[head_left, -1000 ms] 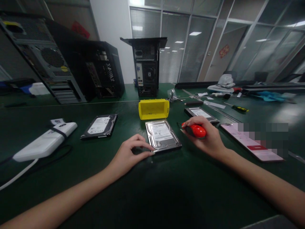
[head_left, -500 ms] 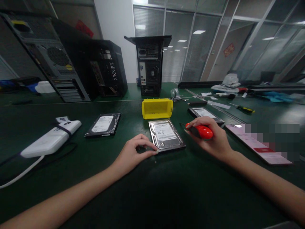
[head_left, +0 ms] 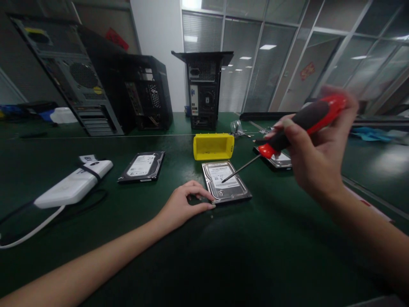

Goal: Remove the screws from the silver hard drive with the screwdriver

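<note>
1. My right hand [head_left: 319, 170] is wrapped round the screwdriver [head_left: 306, 119], its tip over the hard drive's [head_left: 227, 190] label; contact I can't tell
2. My left hand [head_left: 185, 201] has thumb and fingertip at the drive's near left corner; pinching or just resting, I can't tell
3. That drive lies label up before the yellow tray [head_left: 213, 139], casing looking whole; I'd judge little done, the screwdriver work mostly left
4. Another drive [head_left: 141, 166] lies left on the dark green table [head_left: 198, 260]
5. Behind stand computer cases [head_left: 204, 102], then glass partitions [head_left: 238, 27]
</note>
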Available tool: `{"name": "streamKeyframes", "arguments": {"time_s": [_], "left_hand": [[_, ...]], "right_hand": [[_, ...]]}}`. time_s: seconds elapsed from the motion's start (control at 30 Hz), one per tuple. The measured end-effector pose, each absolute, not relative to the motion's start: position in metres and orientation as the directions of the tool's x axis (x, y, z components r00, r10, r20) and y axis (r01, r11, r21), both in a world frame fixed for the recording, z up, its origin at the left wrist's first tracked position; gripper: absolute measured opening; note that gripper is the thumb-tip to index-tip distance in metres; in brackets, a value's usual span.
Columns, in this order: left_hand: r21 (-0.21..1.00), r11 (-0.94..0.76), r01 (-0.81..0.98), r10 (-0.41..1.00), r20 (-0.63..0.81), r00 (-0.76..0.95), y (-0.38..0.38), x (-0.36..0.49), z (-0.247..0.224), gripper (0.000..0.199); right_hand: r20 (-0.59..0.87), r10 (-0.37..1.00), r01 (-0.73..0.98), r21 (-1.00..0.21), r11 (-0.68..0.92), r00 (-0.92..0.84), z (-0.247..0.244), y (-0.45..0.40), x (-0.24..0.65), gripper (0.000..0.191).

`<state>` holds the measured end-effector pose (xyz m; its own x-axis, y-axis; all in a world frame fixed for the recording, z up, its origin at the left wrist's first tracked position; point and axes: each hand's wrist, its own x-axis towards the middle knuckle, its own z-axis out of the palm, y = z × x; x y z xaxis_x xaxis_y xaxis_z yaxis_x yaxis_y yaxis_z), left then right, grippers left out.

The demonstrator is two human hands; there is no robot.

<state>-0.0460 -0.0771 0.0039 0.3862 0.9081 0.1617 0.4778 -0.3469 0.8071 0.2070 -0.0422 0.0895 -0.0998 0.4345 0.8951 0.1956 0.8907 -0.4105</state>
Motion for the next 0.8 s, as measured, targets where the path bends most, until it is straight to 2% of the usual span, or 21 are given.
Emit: {"name": "streamKeyframes", "arguments": {"time_s": [0.07,0.13,0.37,0.53,0.8], "left_hand": [[0.809,-0.344,0.476,0.909,0.159,0.386,-0.076,-0.046,0.003,0.013],[0.813,-0.349,0.466,0.904,0.161,0.396,-0.075,-0.046,0.003,0.013],[0.817,-0.353,0.457,0.904,0.171,0.392,-0.074,-0.043,0.002,0.013],[0.81,-0.349,0.471,0.907,0.166,0.387,-0.074,-0.043,0.003,0.014],[0.814,-0.335,0.476,0.911,0.15,0.384,-0.074,-0.041,0.003,0.015]], "right_hand": [[0.865,0.485,0.045,-0.484,0.874,-0.13,0.093,-0.048,0.19,0.053],[0.845,0.498,0.009,-0.506,0.862,-0.196,0.095,-0.055,0.175,0.056],[0.81,0.533,0.06,-0.536,0.842,-0.245,0.097,-0.059,0.159,0.063],[0.813,0.529,0.08,-0.527,0.846,-0.243,0.095,-0.06,0.158,0.059],[0.786,0.571,0.078,-0.57,0.818,-0.238,0.093,-0.062,0.158,0.062]]}}
